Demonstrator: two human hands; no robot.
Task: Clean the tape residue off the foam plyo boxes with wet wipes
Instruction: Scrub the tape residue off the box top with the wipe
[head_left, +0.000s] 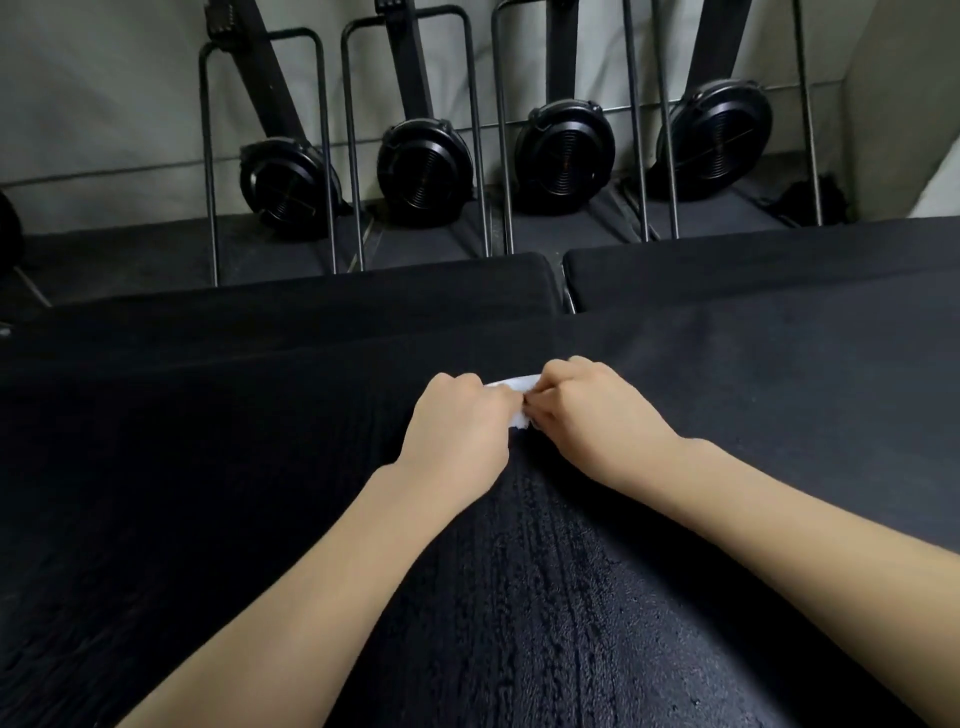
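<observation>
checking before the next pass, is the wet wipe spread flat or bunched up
Bunched up: only a small white wad of the wet wipe shows, pinched between the left hand and right hand above the foam box.

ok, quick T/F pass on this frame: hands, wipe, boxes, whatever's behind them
1. Both hands hold the white wipe. True: the left hand and right hand pinch it between them.
2. The wipe lies spread flat on the box. False: it is bunched up between the hands.
3. The near foam box is black. True.
4. Only one box shows. False: two more boxes sit behind it, with a gap between them.
5. Four black round fan wheels stand by the wall. True.
6. The right hand rests open on the box. False: its fingers are curled on the wipe.
</observation>
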